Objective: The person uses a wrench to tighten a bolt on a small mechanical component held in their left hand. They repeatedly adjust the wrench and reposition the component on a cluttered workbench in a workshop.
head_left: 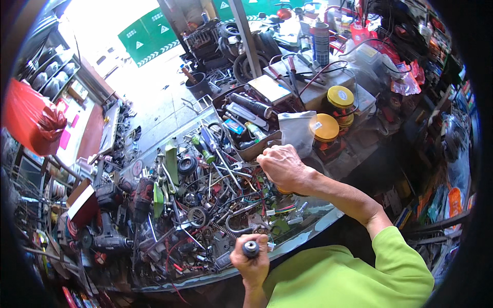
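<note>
Near the front edge of the bench, my left hand (251,263) is closed around a black cylindrical part (250,249). Its round end faces up and shows a metal-rimmed hole in the middle. My right hand (284,167) is reached forward with curled fingers, by the near corner of an open box of tools (254,150). The back of that hand hides whatever the fingers may hold. Between and left of my hands lies a heap of metal parts, cables and tools, with a curved metal piece (237,226) near the left hand.
Yellow-lidded jars (324,128) stand to the right of the box, beside a clear plastic bag (298,134). Power tools (110,233) crowd the left side. A red bag (33,120) hangs at far left. A spray can (320,43) stands at the back.
</note>
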Action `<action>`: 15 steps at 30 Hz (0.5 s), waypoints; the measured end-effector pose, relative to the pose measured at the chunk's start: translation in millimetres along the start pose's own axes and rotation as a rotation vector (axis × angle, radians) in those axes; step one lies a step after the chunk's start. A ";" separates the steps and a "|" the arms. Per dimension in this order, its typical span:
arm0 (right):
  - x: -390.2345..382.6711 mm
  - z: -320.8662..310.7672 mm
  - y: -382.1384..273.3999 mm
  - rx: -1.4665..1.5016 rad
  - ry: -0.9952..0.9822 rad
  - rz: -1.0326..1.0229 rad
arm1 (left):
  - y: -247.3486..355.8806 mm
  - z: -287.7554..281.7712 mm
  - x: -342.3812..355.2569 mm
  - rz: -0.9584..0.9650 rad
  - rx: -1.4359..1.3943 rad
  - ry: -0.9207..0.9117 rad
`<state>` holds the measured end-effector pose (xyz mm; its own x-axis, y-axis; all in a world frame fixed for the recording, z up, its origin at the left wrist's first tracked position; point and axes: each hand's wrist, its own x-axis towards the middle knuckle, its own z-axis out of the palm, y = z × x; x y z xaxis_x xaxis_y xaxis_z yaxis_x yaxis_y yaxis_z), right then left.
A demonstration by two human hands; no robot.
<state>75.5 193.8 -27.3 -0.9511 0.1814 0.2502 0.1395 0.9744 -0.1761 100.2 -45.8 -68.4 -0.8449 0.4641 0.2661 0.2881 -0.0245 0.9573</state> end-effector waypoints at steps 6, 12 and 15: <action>2.7 27.5 3.2 0.003 0.047 -0.043 | 14.5 -3.5 57.8 0.177 0.079 0.129; 7.1 50.1 8.2 0.010 0.146 -0.059 | 15.9 13.9 168.4 0.425 0.747 -0.122; 6.4 40.0 8.1 0.043 0.150 -0.136 | -14.8 2.4 195.0 0.279 0.854 -0.314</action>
<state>59.5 197.6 -65.2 -0.9081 0.0690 0.4130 -0.0025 0.9854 -0.1701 -67.7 47.2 -30.9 -0.5719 0.7591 0.3110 0.7981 0.4272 0.4250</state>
